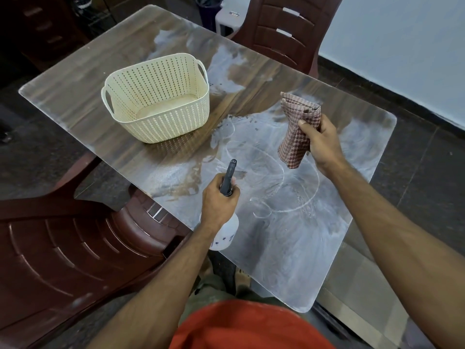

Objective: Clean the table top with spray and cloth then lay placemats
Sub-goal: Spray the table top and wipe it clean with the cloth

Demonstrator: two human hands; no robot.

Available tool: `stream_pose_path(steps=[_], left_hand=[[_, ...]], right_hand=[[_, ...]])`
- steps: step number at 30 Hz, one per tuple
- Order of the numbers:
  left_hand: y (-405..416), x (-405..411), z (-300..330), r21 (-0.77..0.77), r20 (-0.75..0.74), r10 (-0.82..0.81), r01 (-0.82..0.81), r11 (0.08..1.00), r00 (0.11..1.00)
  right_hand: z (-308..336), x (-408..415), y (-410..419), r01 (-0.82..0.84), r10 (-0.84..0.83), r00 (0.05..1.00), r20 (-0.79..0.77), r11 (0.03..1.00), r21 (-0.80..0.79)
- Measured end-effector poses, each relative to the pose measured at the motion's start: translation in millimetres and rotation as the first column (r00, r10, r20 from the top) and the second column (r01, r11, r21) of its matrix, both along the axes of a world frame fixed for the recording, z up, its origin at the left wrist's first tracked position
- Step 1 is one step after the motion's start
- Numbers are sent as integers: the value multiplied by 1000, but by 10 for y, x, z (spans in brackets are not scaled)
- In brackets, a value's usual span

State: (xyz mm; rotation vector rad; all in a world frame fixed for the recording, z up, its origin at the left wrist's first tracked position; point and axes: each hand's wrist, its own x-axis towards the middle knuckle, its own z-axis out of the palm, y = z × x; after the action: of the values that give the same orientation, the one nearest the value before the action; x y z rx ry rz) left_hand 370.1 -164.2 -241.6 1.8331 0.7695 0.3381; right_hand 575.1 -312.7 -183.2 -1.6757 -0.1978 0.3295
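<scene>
A glass-covered wooden table top (83, 96) fills the middle of the view, smeared with white streaks and swirls on its near right half. My left hand (219, 200) grips a white spray bottle (225, 235) by its neck, and the dark nozzle (229, 175) points away from me over the table's near left edge. My right hand (320, 139) holds a folded pink checked cloth (297, 129) lifted above the smeared glass, apart from the surface. No placemats are in view.
A cream perforated plastic basket (161, 96) stands empty on the table's left part. One brown plastic chair (75, 238) is at the near left, another (289, 28) at the far side. A pale wall (402, 46) runs along the right.
</scene>
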Motion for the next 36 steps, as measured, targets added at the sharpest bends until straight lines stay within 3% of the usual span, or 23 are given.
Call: stream_pose_path(steps=[9,14,27,36], left_hand=[[15,67,87,28,-247,-63,73,997,967],[-16,82,146,-9,-255,-135,137,991,957],[160,-602,136,10,-388,49,-49,999,920],[103,-1127,89,-68,-415,-19,-10,998,910]], right_hand=[[17,37,-133,40,-40,999,-24,999,-9],[8,56,-184,52,-52,998,-48,999,0],[-93,-80,138,-33,29,997,-73,998,-53],[-38,-205,381,-81,75,994,-77,993,-81]])
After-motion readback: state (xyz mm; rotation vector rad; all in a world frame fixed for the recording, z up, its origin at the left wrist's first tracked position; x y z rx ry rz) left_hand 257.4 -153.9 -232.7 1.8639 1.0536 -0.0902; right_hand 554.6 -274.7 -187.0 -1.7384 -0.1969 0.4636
